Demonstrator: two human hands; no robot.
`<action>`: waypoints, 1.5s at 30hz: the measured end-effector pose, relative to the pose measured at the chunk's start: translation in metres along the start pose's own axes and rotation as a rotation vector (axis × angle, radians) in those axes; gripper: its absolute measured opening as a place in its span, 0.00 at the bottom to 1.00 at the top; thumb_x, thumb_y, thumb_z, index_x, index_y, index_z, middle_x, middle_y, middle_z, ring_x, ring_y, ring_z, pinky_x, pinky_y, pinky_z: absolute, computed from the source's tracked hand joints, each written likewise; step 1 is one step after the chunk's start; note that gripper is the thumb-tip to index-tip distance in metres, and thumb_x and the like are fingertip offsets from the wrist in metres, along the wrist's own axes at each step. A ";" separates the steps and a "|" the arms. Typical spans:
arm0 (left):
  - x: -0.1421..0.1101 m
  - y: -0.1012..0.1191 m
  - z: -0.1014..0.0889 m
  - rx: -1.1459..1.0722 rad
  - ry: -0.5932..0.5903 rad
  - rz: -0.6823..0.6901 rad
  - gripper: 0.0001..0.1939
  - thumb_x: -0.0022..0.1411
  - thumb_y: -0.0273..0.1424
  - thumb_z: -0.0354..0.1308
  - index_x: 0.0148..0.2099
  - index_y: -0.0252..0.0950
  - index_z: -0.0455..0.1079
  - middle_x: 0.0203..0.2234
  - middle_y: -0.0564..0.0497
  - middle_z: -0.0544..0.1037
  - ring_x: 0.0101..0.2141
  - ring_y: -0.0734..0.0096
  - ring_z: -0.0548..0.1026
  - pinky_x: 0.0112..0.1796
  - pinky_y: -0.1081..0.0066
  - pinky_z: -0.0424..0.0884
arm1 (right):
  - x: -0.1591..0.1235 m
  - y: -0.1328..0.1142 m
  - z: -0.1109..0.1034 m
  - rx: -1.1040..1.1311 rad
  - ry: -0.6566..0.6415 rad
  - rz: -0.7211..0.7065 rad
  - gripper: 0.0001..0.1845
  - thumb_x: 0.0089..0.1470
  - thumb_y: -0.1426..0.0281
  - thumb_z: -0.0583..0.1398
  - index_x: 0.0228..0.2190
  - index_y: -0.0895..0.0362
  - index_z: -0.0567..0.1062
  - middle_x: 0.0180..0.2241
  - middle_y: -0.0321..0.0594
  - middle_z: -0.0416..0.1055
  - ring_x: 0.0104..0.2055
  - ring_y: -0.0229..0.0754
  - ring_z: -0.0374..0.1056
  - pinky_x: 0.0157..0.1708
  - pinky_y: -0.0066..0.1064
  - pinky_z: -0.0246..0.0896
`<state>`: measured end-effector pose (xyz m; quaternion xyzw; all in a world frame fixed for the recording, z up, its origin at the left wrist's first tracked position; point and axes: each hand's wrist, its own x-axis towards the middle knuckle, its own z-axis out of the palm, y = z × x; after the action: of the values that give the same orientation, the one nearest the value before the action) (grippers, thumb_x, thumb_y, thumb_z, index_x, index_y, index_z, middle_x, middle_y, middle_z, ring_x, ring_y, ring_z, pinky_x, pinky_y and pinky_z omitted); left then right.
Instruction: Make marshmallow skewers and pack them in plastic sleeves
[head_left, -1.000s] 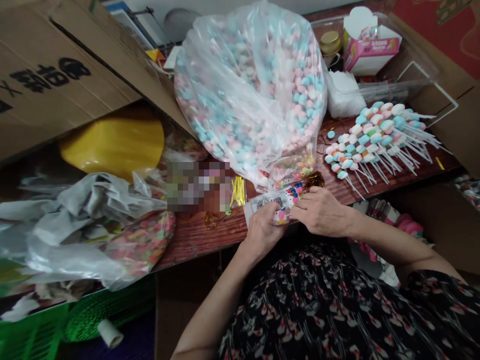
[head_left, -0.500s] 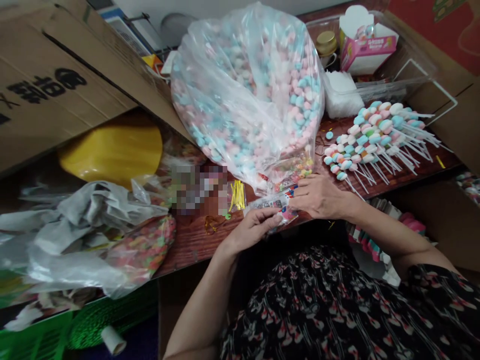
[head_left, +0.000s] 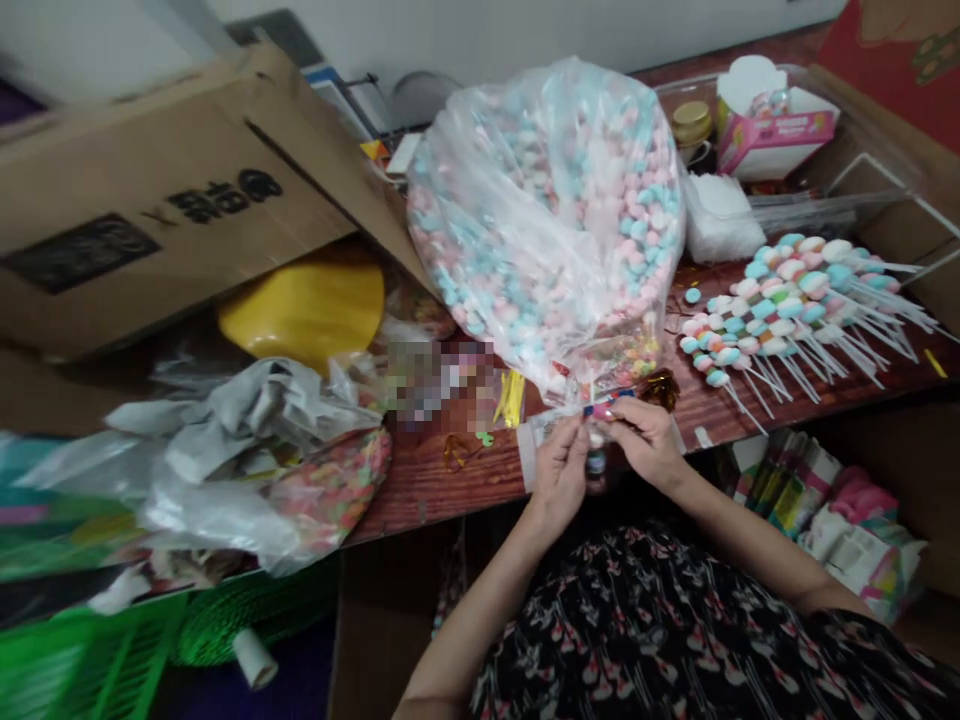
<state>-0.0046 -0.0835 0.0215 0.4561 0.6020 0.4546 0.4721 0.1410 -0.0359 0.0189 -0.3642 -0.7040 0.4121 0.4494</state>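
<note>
My left hand (head_left: 561, 468) and my right hand (head_left: 646, 440) meet at the front edge of a brown wooden table (head_left: 465, 480). Both pinch the top of a small clear printed packet (head_left: 592, 425) held upright between them. Just beyond my hands a big clear bag (head_left: 547, 210) bulges with pink, blue and white marshmallow sweets. To the right of it lies a pile of marshmallow skewers (head_left: 780, 300) on white sticks.
A large cardboard box (head_left: 165, 210) leans at the left above a yellow plastic thing (head_left: 307, 305). Crumpled clear bags (head_left: 247, 440) with coloured sweets lie at the front left. A pink carton (head_left: 772, 130), a gold-lidded jar (head_left: 691, 122) and gold twist ties (head_left: 512, 395) are on the table.
The view has swung up and to the left. My hands have drawn closer together and turned the packet upright, both now pinching its top.
</note>
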 end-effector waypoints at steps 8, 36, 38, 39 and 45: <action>-0.002 0.001 -0.010 -0.558 -0.248 -0.280 0.22 0.54 0.49 0.65 0.36 0.33 0.73 0.26 0.52 0.73 0.28 0.76 0.68 0.34 0.73 0.66 | -0.001 0.005 0.009 -0.198 0.097 -0.305 0.07 0.57 0.73 0.58 0.31 0.54 0.77 0.29 0.40 0.70 0.31 0.39 0.66 0.32 0.34 0.63; -0.007 0.012 -0.030 0.834 -0.521 0.526 0.11 0.67 0.29 0.48 0.39 0.36 0.72 0.31 0.46 0.75 0.33 0.65 0.72 0.36 0.66 0.70 | -0.019 -0.006 -0.012 -0.600 -0.593 0.006 0.11 0.57 0.71 0.56 0.26 0.60 0.75 0.26 0.41 0.74 0.30 0.38 0.65 0.33 0.31 0.53; -0.011 0.011 -0.021 0.957 -0.485 0.671 0.12 0.66 0.27 0.47 0.39 0.35 0.73 0.31 0.45 0.75 0.33 0.64 0.72 0.36 0.65 0.69 | -0.028 -0.005 -0.018 -0.425 -0.546 0.196 0.12 0.60 0.70 0.56 0.27 0.59 0.76 0.26 0.38 0.74 0.29 0.36 0.66 0.32 0.27 0.54; -0.011 0.010 -0.018 0.961 -0.481 0.695 0.12 0.66 0.27 0.47 0.38 0.34 0.73 0.31 0.45 0.75 0.32 0.64 0.72 0.36 0.65 0.69 | -0.030 -0.004 -0.023 -0.350 -0.510 0.237 0.12 0.60 0.71 0.56 0.27 0.59 0.76 0.26 0.36 0.74 0.30 0.35 0.67 0.33 0.26 0.55; 0.015 0.005 -0.019 0.418 -0.376 0.334 0.09 0.64 0.32 0.55 0.33 0.35 0.75 0.25 0.51 0.74 0.27 0.72 0.71 0.31 0.72 0.67 | -0.007 0.020 -0.092 -0.418 0.075 0.144 0.10 0.61 0.69 0.56 0.34 0.57 0.77 0.35 0.40 0.77 0.38 0.39 0.69 0.42 0.30 0.60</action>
<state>-0.0252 -0.0701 0.0268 0.7117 0.5013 0.3002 0.3900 0.2318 -0.0112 0.0220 -0.5138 -0.7290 0.2746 0.3593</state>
